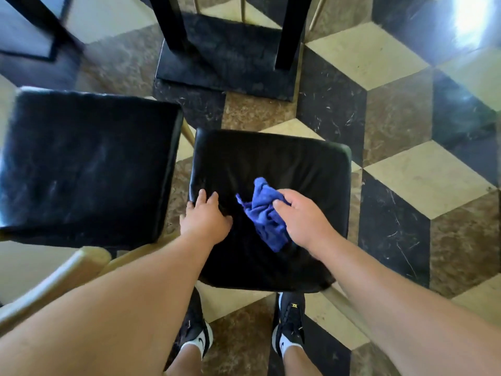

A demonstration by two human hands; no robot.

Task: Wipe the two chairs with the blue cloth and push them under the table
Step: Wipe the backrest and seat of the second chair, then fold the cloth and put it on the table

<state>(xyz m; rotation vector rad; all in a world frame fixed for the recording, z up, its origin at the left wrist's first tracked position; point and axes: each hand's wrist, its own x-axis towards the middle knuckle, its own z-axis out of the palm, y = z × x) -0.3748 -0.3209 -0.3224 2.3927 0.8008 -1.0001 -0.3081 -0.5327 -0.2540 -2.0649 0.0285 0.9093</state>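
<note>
Two chairs with black padded seats and pale wooden frames stand below me. The right chair's seat [284, 158] is directly in front of my feet. The left chair's seat [86, 164] sits beside it, slightly further left and dusty. My right hand [303, 218] grips a crumpled blue cloth [264, 213] and presses it on the middle of the right seat. My left hand [207, 214] lies flat on the left edge of that same seat, fingers spread over the rim. The table's black base plate [230, 66] with two black legs stands just beyond the chairs.
The floor is a cube-pattern tile in black, brown and cream [406, 164]. A second black table base [27, 36] shows at the top left. My two black shoes [290, 329] stand right behind the right chair. Bright glare falls on the floor at top right.
</note>
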